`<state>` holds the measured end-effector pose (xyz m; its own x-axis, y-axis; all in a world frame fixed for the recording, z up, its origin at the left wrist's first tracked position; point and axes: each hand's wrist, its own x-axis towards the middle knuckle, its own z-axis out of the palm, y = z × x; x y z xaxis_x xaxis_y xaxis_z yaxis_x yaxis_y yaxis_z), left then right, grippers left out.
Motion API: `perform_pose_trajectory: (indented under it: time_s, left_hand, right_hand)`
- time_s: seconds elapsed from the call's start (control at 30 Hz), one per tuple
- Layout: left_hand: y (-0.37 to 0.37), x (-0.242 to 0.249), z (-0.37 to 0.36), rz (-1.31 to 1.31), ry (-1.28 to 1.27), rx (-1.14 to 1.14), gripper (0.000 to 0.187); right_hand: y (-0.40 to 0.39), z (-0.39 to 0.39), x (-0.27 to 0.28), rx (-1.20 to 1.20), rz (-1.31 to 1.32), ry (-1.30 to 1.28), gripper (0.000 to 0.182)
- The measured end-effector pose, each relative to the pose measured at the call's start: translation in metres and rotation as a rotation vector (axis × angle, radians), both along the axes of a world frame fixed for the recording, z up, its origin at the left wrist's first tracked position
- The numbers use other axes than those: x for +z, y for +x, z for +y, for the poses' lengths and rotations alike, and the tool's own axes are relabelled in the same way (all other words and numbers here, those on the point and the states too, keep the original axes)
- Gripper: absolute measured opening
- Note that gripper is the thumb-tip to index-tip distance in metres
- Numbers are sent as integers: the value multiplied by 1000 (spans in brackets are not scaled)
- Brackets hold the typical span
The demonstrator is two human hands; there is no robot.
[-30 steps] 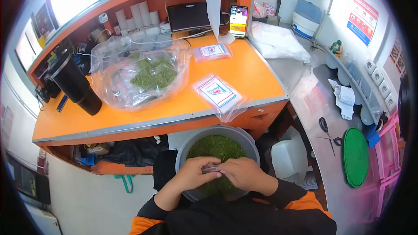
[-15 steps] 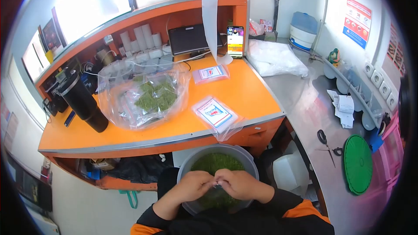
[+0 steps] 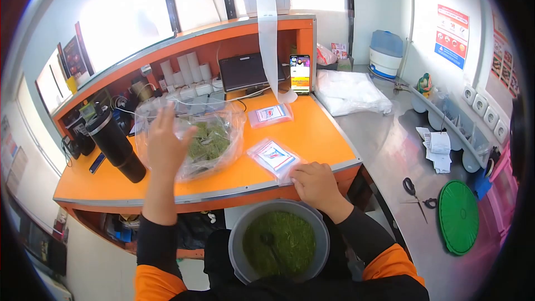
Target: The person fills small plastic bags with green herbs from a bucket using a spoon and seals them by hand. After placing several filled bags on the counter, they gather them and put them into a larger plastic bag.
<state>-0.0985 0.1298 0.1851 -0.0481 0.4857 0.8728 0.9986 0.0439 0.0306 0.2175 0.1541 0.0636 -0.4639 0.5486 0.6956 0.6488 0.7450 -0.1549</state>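
My left hand (image 3: pixel 167 145) is raised with its fingers stretched out, holding nothing. It is in front of a large clear plastic bag (image 3: pixel 231 153) and covers part of it. Inside that bag lie small packets of green shredded material (image 3: pixel 209 139). At the front edge of the orange desk, my right hand (image 3: pixel 319 185) pinches the lower corner of a stack of printed clear plastic bags (image 3: pixel 273 156). Below both hands, a grey bucket (image 3: pixel 236 251) holds more loose green shreds, with a dark-handled spoon or scoop (image 3: pixel 268 241) resting in it.
A black tumbler (image 3: pixel 116 145) stands at the desk's left. A second pack of printed bags (image 3: pixel 270 115), a phone (image 3: pixel 300 75) and a monitor (image 3: pixel 242 72) are farther back. On the metal counter at right lie scissors (image 3: pixel 415 192) and a green lid (image 3: pixel 458 217).
Both hands were together over the bucket. My left hand has gone up toward the large bag, and my right hand has reached the printed bags. The spoon or scoop now shows.
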Motion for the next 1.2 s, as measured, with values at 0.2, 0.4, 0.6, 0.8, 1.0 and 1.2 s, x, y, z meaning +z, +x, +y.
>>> perform_pose_trajectory:
  time_s: [0.2,0.4,0.6,0.8,1.0,1.2]
  left_hand:
    - [78,-46,5,74,-355,-634,50]
    - [93,-81,73,-299,-668,-569,40]
    - [99,-100,86,-476,-778,-531,33]
    - [88,-124,109,-952,-596,-733,20]
    - [82,-129,111,-1204,-494,-829,10]
    - [80,-116,105,-1468,-509,-875,10]
  right_hand:
    - [-6,2,-7,-69,-51,93,18]
    - [-9,0,-5,-79,-95,138,17]
    - [-19,35,2,-96,63,-162,11]
    - [-28,46,18,-90,-57,-149,17]
    - [-29,48,4,-16,-62,32,10]
    - [-10,40,-9,39,-99,112,10]
